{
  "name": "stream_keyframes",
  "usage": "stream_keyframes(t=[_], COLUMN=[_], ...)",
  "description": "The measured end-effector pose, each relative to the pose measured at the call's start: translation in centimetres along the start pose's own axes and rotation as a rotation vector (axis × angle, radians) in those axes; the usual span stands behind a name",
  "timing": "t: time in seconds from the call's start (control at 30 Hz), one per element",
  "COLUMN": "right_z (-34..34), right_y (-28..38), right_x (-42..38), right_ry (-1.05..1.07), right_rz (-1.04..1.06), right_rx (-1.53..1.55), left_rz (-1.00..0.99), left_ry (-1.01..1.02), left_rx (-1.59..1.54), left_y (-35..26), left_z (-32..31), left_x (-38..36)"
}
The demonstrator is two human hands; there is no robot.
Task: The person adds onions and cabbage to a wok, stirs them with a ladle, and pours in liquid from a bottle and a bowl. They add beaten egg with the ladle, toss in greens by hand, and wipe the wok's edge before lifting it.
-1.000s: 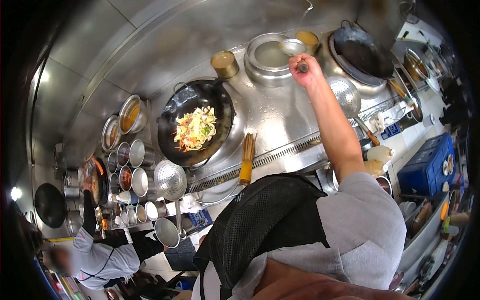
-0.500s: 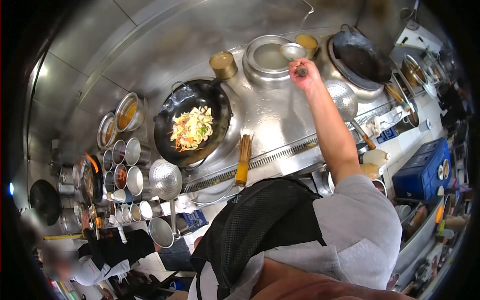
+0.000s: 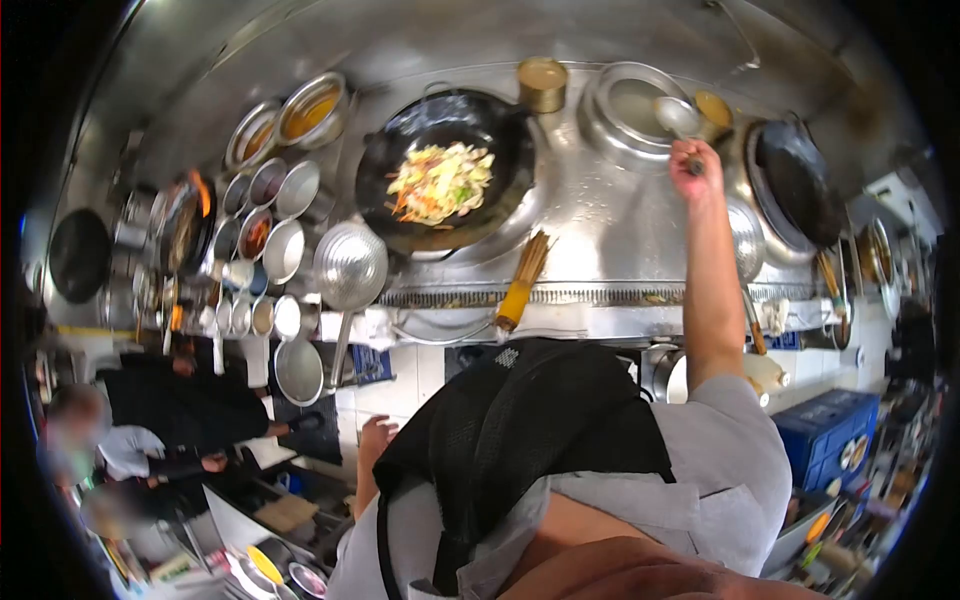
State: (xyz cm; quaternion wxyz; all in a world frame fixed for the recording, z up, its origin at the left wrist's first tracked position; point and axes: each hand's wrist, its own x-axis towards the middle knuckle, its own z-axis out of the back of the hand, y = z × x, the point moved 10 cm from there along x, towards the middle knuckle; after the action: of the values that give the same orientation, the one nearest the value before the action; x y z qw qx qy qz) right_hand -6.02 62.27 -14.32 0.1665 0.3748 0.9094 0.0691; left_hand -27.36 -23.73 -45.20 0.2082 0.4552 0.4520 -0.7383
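Note:
At the end of my outstretched arm, my right hand [image 3: 696, 170] is closed round the handle of a metal ladle. The ladle's bowl [image 3: 677, 117] is over the right rim of a round pot [image 3: 632, 108] of cloudy liquid, beside a tin of yellowish content [image 3: 713, 112]. Low at my left side is my left hand [image 3: 376, 437], its fingers partly bent and nothing visible in it. A black wok [image 3: 510, 190] on the left burner holds shredded vegetables [image 3: 440, 183]. A bamboo brush with a yellow handle [image 3: 517, 298] lies near the stove's front edge.
On the left are a perforated strainer [image 3: 350, 265], metal seasoning cups [image 3: 297, 190] and bowls of orange liquid [image 3: 310, 110]. A second wok [image 3: 795, 180] stands at the right. A blue crate [image 3: 820, 430] sits lower right. Other people [image 3: 170, 410] are at the lower left.
The view has turned, so the stove items appear shifted right. My left hand has come into view beside my body. My right hand still grips the ladle near the pot's right rim.

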Motion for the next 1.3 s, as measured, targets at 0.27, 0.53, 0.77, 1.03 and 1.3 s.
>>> stream_keyframes(t=[0.27, 0.53, 0.77, 1.03, 1.3], right_z=[-3.2, -9.0, -4.6, -5.9, -2.3], right_y=[-9.6, -23.2, -30.1, -29.0, -27.4], right_x=[-4.2, -13.0, -14.4, -19.8, -19.4], right_ry=[-0.041, 0.074, -0.012, -0.102, -0.075], right_rz=[-0.094, -0.290, -0.318, -0.203, -0.198], right_rx=[-0.219, -0.019, -0.848, -1.298, -1.393], left_rz=[-0.041, -0.687, -0.190, -0.545, -0.125], left_ry=[0.161, 0.531, 0.280, 0.699, 0.385], left_rx=[-0.080, 0.483, 0.420, 0.631, 0.545], left_y=[5.7, -0.1, -11.5, -8.8, -9.6], left_z=[4.5, 5.8, 3.9, 1.4, -0.5], left_x=[5.1, 14.0, 5.0, 9.7, 8.6])
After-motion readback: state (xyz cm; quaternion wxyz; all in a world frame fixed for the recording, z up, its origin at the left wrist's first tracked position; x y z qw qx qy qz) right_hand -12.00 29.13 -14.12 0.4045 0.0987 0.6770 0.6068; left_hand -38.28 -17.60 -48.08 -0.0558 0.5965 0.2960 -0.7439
